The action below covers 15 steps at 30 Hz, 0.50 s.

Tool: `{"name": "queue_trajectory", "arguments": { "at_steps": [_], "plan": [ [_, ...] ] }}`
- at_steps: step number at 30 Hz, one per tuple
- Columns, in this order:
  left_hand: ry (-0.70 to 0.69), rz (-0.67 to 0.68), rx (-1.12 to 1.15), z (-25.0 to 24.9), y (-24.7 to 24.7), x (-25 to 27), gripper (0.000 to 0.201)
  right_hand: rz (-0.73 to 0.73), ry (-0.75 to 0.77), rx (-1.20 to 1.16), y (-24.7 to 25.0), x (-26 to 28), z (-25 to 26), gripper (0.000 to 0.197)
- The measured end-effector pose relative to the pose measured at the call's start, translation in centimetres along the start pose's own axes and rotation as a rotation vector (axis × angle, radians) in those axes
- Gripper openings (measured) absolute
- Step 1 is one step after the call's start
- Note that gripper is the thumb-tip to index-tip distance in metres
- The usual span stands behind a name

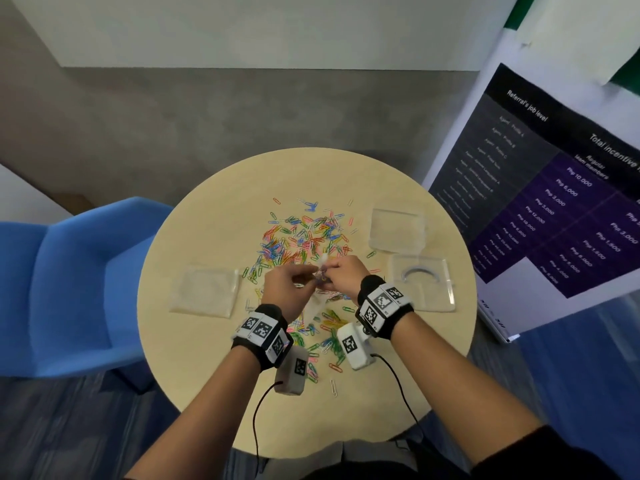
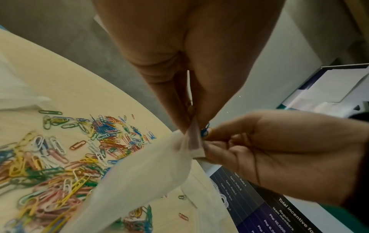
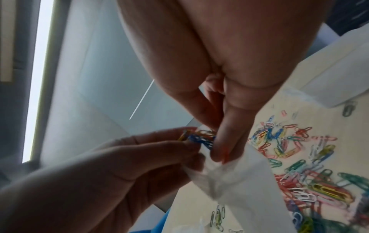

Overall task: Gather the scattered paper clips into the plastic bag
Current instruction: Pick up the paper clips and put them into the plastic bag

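Colourful paper clips (image 1: 304,233) lie scattered over the middle of the round table (image 1: 194,358), with more near the front (image 1: 329,337). Both hands meet above the pile at the mouth of a thin translucent plastic bag (image 1: 313,306) that hangs down between them. My left hand (image 1: 311,277) pinches a small bunch of blue and yellow clips (image 3: 195,138) right at the bag's opening. My right hand (image 1: 330,271) pinches the bag's top edge (image 2: 196,148). The bag (image 2: 143,181) drapes down towards the table, and the loose clips (image 2: 60,165) lie beneath it.
A flat clear bag (image 1: 204,292) lies on the table's left side. Another (image 1: 396,230) lies at the right, with a clear plastic lid or tray (image 1: 422,282) in front of it. A blue chair (image 1: 69,271) stands left of the table; a poster (image 1: 554,202) stands at the right.
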<state>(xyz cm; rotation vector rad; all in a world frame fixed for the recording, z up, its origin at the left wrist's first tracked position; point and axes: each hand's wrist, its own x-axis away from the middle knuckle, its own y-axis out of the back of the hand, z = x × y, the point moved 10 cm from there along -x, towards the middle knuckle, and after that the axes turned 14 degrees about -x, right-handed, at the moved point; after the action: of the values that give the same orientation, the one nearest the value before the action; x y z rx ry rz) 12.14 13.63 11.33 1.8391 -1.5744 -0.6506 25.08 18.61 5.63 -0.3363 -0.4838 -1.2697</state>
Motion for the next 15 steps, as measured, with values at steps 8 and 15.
{"name": "queue_trajectory", "arguments": {
  "at_steps": [8,15],
  "plan": [
    [0.053,-0.091,-0.004,1.4,1.8,-0.2,0.019,-0.011,0.216,0.345,-2.0,0.5,3.1,0.027],
    [0.133,-0.150,0.056,3.3,3.0,-0.1,0.018,0.195,0.341,0.209,-3.3,1.4,3.5,0.029]
  ]
}}
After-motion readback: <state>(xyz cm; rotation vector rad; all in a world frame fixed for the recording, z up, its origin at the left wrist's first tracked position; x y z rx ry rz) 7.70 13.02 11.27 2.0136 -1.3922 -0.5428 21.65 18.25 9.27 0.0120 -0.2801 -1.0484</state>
